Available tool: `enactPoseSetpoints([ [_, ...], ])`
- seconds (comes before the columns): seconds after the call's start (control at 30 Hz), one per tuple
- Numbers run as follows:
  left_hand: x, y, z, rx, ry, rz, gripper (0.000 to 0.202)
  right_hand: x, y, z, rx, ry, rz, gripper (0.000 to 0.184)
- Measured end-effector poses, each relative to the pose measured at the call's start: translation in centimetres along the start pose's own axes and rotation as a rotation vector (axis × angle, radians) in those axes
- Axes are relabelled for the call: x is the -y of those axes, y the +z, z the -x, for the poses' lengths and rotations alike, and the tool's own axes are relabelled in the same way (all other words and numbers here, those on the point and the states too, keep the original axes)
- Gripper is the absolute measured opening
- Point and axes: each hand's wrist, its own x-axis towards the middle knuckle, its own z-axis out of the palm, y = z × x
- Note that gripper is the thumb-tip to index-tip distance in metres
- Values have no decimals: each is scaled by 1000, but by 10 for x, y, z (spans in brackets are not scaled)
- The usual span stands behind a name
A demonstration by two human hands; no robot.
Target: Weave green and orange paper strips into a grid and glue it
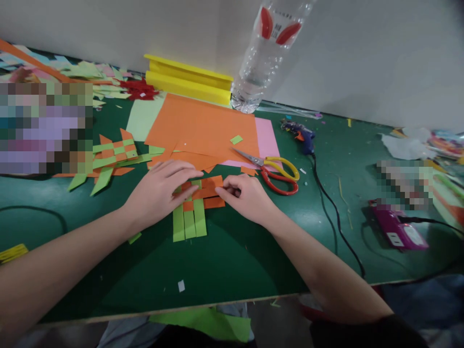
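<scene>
A small weave of green and orange paper strips (189, 225) lies on the table between my hands, the green strips pointing toward me. My left hand (163, 186) rests over its left side, fingers stretched and thumb apart from them, hiding part of the weave. At the right, my right hand (250, 195) pinches the end of an orange paper strip (212, 183) between thumb and forefinger. Just below it, another orange strip end sticks out. Beyond my right hand lie scissors (281, 175) with red and yellow handles, blades partly over orange paper.
Orange sheets (203, 123) lie behind my hands. A finished-looking woven piece (116, 152) sits left. At the back stand a water bottle (263, 58) and folded yellow card (188, 79). A blue glue gun (304, 137) trails its cord rightward near a purple power strip (398, 229).
</scene>
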Motion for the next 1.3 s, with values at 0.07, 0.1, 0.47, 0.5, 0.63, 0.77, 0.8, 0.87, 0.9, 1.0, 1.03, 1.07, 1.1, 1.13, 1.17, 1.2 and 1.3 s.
enactPoseSetpoints([
  [0.07, 2, 1, 1, 46, 62, -66, 28, -1, 0, -1, -21, 20, 25, 30],
  [0.1, 2, 2, 2, 71, 87, -93, 28, -1, 0, -1, -30, 16, 41, 30],
  [0.47, 4, 4, 3, 159, 78, -121, 32, -2, -2, 1, -105, -56, 149, 37],
  [0.5, 4, 4, 3, 158, 86, -122, 32, -2, -3, 1, -138, -63, 153, 35],
  [0.63, 5, 4, 3, 162, 119, -147, 36, -4, -3, 2, -206, -204, 179, 6],
  [0.77, 6, 5, 4, 166, 120, -157, 35, -8, -1, 0, -186, -354, 263, 16],
  [0.8, 6, 5, 4, 168, 114, -156, 35, -10, -1, 0, -178, -360, 277, 16],
  [0.87, 5, 5, 4, 170, 96, -149, 35, -13, 0, -1, -161, -356, 288, 17],
  [0.9, 5, 5, 4, 172, 89, -144, 35, -14, 1, -1, -153, -349, 286, 17],
  [1.0, 4, 5, 4, 170, 81, -120, 36, -16, 2, -2, -145, -326, 272, 15],
  [1.03, 4, 5, 4, 167, 80, -110, 36, -16, 2, -2, -153, -321, 268, 16],
  [1.07, 4, 5, 4, 161, 77, -100, 35, -15, 2, -2, -169, -321, 265, 16],
  [1.1, 4, 4, 3, 151, 72, -92, 34, -15, 1, -1, -194, -322, 263, 16],
  [1.13, 4, 3, 3, 138, 66, -86, 33, -13, -1, -1, -228, -326, 264, 17],
  [1.17, 3, 2, 3, 123, 62, -82, 33, -12, -2, -1, -267, -332, 266, 17],
  [1.2, 3, 2, 2, 105, 62, -80, 32, -11, -5, -1, -308, -338, 272, 17],
  [1.3, 2, -1, 1, 51, 92, -73, 29, -12, -13, -2, -417, -338, 312, 17],
])
